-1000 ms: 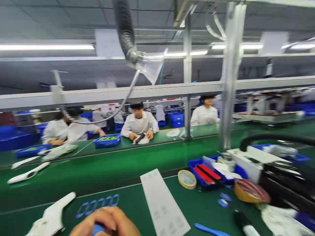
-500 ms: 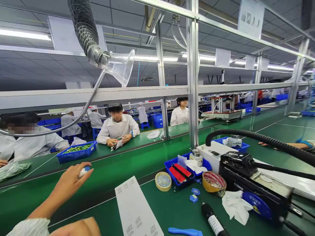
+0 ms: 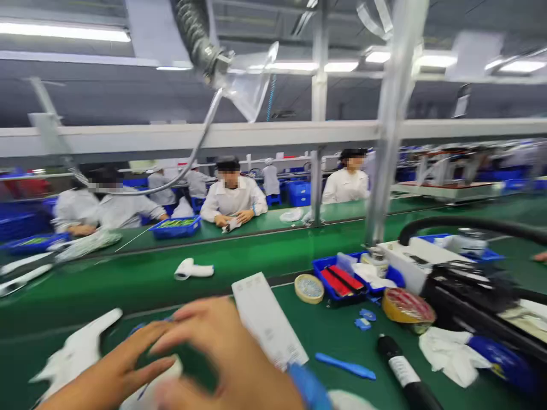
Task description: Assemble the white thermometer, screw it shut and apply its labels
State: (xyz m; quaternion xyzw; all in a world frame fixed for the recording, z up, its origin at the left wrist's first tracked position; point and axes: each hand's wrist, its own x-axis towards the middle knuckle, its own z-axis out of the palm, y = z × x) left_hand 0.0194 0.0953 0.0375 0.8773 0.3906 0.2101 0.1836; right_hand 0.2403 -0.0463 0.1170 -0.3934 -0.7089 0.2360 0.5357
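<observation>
Both my hands are low in the frame and smeared by motion. My left hand (image 3: 111, 370) reaches in from the bottom left with its fingers stretched out towards the right, over a blurred white piece (image 3: 164, 373). My right hand (image 3: 228, 353) hovers just right of it, and I cannot make out its grip. A blue object (image 3: 308, 387) shows at its right edge. A white gun-shaped housing (image 3: 77, 352) lies left of my hands. A white handheld device (image 3: 193, 269) lies on the green conveyor belt (image 3: 141, 282) beyond them. A white label sheet (image 3: 265, 319) lies by my right hand.
To the right are a tape roll (image 3: 309, 288), a blue tray (image 3: 342, 279) with red and black parts, a yellow bowl (image 3: 408, 310), a blue tool (image 3: 345, 367), a black pen-shaped tool (image 3: 401, 370), a white cloth (image 3: 447, 350) and a black machine (image 3: 474, 285). People in white coats (image 3: 233, 199) sit across the belt.
Half a second ago my left hand held the white device out over the belt. Now the device lies on the belt and the hand is back near me, beside my right hand.
</observation>
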